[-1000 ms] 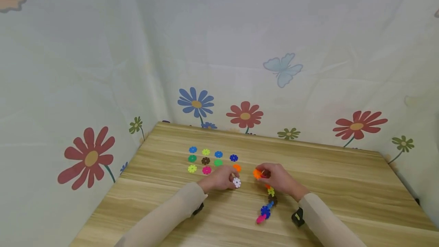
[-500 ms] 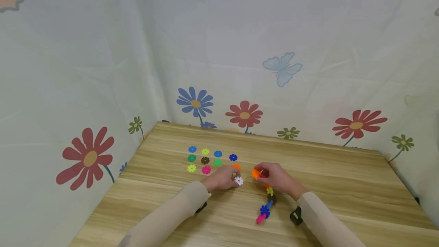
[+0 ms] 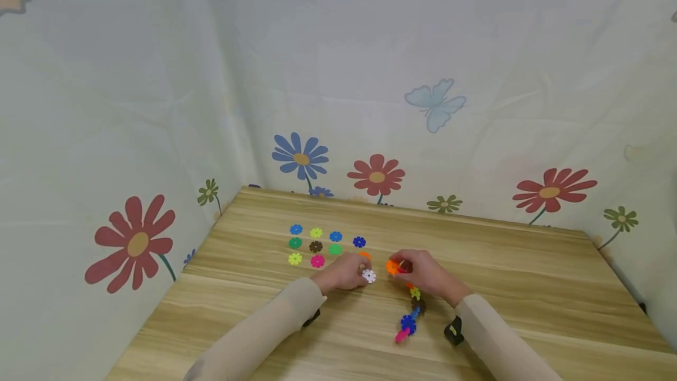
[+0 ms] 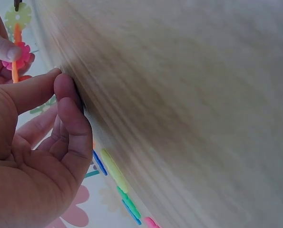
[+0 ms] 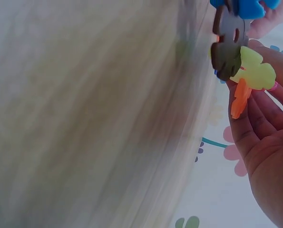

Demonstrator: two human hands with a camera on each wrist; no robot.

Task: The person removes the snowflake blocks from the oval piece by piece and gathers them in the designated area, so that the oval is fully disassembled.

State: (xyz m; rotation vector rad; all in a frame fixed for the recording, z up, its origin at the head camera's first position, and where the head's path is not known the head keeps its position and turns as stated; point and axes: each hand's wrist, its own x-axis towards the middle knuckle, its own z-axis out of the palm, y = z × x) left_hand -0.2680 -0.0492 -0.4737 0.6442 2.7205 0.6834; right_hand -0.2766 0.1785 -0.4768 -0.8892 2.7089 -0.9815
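Observation:
My left hand (image 3: 346,271) pinches a white flower-shaped disc (image 3: 369,276) between thumb and fingers, just above the table. That disc is hidden behind the fingertips in the left wrist view. To the right, my right hand (image 3: 427,270) holds the far end of a chain of interlocked flower discs, where an orange disc (image 3: 392,267) sticks out toward the white one without touching it. From that hand the chain hangs toward me: a yellow disc (image 3: 415,293), a brown disc (image 5: 228,43), a dark blue disc (image 3: 408,324) and a pink disc (image 3: 401,336) at the near end.
Loose flower discs lie in rows on the wooden table (image 3: 238,246), beyond and left of my left hand. Among them are a pink disc (image 3: 317,261), a green disc (image 3: 295,243) and an orange disc (image 3: 364,256) partly behind the hand. A flower-printed curtain (image 3: 476,134) stands behind the table.
My left hand has shifted slightly right and away from me with the white disc. The right hand and its chain have moved slightly left, so the gap between the discs is smaller.

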